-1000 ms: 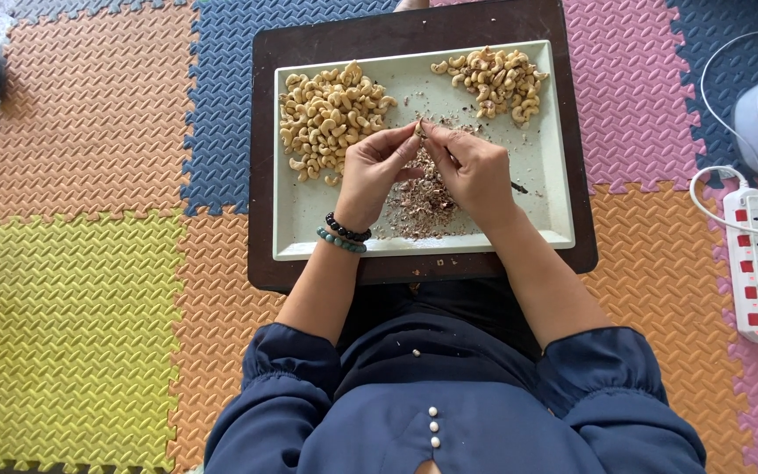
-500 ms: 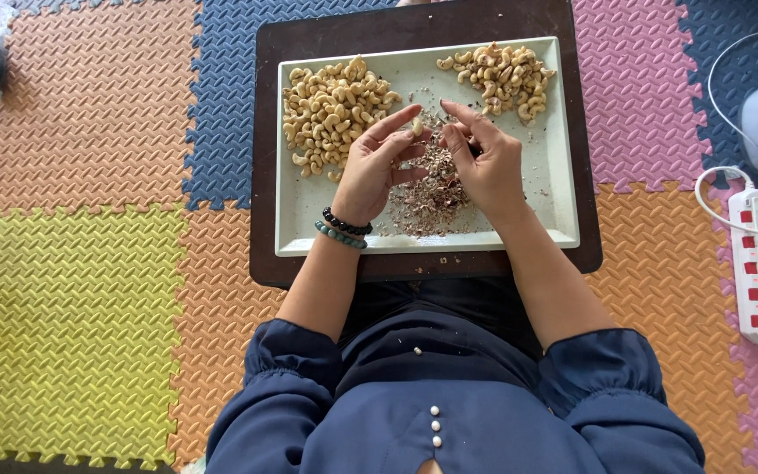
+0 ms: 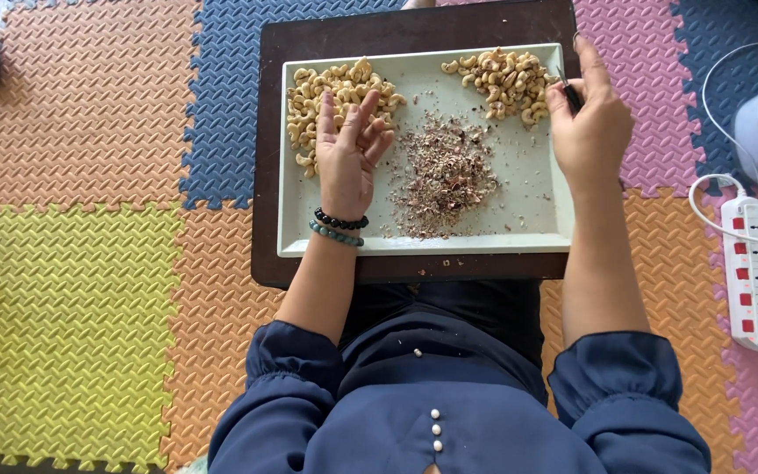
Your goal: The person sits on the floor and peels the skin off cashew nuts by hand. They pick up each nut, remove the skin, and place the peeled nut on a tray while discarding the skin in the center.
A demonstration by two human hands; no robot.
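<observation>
**Hand Positions Over the Cashew Tray**

The left hand (image 3: 346,154) lay flat with fingers spread and loose, holding nothing. Its fingertips rested on the near edge of the left cashew pile (image 3: 335,96), which occupied the far-left corner of the pale rectangular tray (image 3: 414,244). Two beaded bracelets (image 3: 338,226), one black and one green, circled the left wrist.

The right hand (image 3: 588,123) was positioned at the far-right edge of the tray, well apart from the left hand. Its fingers were closed on a thin dark tool (image 3: 572,95); the tool type could not be determined. This hand sat just beside the right cashew pile (image 3: 504,81) in the far-right corner.

A heap of reddish-brown skin fragments (image 3: 442,175) lay in the tray centre, between the two hands.

The tray rested on a dark brown board (image 3: 265,175), which sat on coloured interlocking foam mats (image 3: 89,175). A white power strip (image 3: 747,263) lay on the mats to the right.
</observation>
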